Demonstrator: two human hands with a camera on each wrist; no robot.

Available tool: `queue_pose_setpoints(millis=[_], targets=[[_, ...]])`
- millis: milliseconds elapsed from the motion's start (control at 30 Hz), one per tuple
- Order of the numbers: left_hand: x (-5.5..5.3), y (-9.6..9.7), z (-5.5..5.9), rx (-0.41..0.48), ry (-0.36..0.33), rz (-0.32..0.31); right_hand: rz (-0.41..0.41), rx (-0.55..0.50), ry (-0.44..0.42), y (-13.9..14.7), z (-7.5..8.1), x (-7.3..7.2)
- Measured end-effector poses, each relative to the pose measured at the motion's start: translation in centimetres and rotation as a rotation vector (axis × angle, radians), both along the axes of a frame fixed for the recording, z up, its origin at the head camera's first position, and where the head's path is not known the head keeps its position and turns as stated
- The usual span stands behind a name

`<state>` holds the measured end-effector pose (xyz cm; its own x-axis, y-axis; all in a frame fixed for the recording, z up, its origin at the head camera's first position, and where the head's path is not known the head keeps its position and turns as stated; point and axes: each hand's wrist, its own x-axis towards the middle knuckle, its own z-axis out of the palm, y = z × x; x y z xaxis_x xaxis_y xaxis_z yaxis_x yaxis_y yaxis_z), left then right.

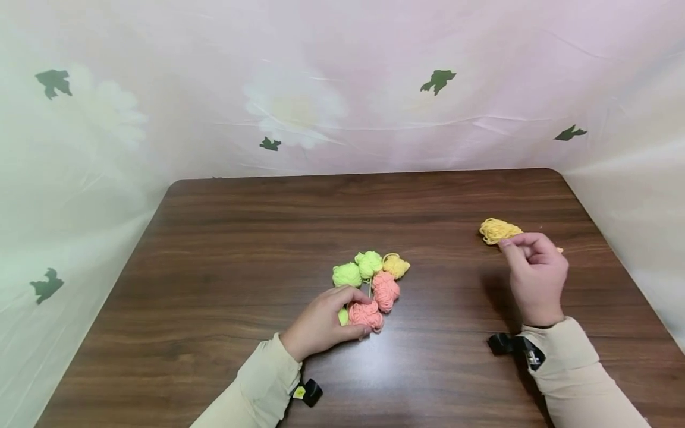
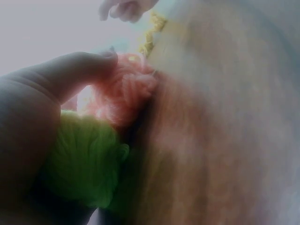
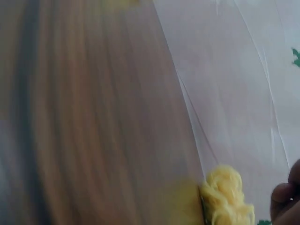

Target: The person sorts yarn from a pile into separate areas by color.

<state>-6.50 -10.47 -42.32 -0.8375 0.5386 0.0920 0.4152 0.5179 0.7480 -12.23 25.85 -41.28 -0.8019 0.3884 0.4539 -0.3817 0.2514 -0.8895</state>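
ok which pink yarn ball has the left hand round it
The nearer pink ball, which the left hand grips between thumb and fingers; the other pink ball lies beyond it, untouched, beside a yellow ball.

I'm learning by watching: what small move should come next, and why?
Perhaps secure the yellow yarn in the right hand: no clear grip shows, and the yarn lies apart from the cluster where the left hand holds a pink ball.

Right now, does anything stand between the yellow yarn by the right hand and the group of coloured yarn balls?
Nothing visible does: in the head view, only tabletop shows between the yellow yarn and the small yellow ball, the group's nearest.
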Motion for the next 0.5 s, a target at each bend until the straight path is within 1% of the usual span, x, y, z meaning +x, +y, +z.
queue_pose_setpoints(millis=[67, 133, 233, 333, 500], targets=[[0.0, 0.1, 0.0, -0.001, 0.001, -0.004, 0.050, 0.005, -0.046, -0.7, 0.0, 0.1], [-0.1, 0.1, -0.1, -0.003, -0.001, -0.003, 0.091, 0.036, -0.096, -1.4, -0.1, 0.2], [-0.1, 0.1, -0.1, -0.004, 0.002, -0.002, 0.139, 0.077, -0.170, -2.4, -0.2, 0.3], [-0.2, 0.1, -0.1, -0.003, 0.002, -0.004, 0.192, 0.086, -0.234, -3.4, -0.3, 0.2], [-0.2, 0.1, -0.2, -0.002, 0.000, -0.007, 0.266, 0.087, -0.276, -4.7, -1.0, -0.4]])
